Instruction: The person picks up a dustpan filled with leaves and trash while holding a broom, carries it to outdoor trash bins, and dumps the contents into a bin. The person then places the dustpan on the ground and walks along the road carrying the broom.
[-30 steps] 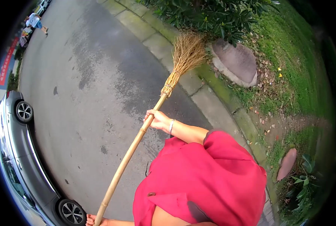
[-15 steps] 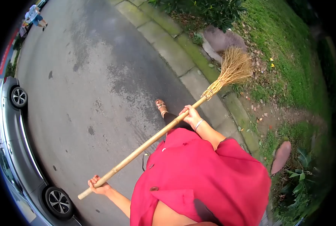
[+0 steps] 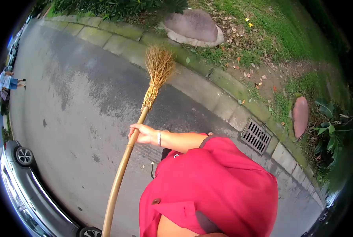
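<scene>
My right hand [image 3: 143, 134] is wrapped round the bamboo handle of a broom [image 3: 122, 170], a short way below its binding. A silvery bracelet [image 3: 159, 138] circles that wrist. The broom's twiggy brown bristles [image 3: 159, 65] fan out at the top and overlap the kerb paving in this view. From my right hand the handle slants down and leaves the bottom edge, where its lower end is hidden. My left hand is out of the picture. A red garment [image 3: 220, 185] covers my body beside the handle.
A grey car [image 3: 34, 193] stands at the left, and a person [image 3: 9, 80] is farther up the road. Stone kerb [image 3: 192, 89] edges the grass, with a drain grate [image 3: 256, 136] beside it. Two boulders [image 3: 192, 25] and fallen leaves [image 3: 259, 79] lie beyond.
The broom has swung left, its bristles moving from the grass edge to over the kerb, and stands more upright. My left hand has dropped out of view. The drain grate has come into view.
</scene>
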`<state>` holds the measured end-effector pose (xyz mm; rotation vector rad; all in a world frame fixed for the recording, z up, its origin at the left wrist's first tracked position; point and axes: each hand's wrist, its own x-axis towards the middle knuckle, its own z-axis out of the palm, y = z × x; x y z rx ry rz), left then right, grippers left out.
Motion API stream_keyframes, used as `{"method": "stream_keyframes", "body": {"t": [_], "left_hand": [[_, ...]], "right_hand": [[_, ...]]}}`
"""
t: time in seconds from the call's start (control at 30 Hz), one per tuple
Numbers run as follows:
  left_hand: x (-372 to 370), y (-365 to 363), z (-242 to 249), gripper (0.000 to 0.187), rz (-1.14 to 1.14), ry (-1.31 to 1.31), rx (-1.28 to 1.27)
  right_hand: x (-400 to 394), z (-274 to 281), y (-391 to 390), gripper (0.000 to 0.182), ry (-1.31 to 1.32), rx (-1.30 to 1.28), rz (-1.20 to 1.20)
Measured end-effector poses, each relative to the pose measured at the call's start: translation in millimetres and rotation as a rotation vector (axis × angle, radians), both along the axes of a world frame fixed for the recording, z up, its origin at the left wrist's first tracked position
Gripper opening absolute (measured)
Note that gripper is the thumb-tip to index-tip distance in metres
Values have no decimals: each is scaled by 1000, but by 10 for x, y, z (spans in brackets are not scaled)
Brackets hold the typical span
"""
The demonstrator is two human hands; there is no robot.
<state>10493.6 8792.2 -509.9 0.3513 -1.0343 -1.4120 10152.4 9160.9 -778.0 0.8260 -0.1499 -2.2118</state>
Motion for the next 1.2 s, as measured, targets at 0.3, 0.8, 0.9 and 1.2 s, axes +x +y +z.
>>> {"method": "stream_keyframes", "body": {"t": [0.3, 0.8, 0.9, 1.2], "left_hand": [[-200, 1013, -934, 24, 10, -55, 320], [-1980, 4275, -37, 19, -1393, 106, 253], [-1825, 4931, 429, 15, -1463, 125, 146], [-1184, 5897, 650, 14, -1833, 274, -821]], "right_hand": [[1129, -367, 2534, 9, -103, 360, -340], [2108, -211, 4586, 23, -138, 198, -975], [1932, -559, 4820, 26, -100, 24, -973], [491, 219, 6140, 25, 339, -268, -833]]}}
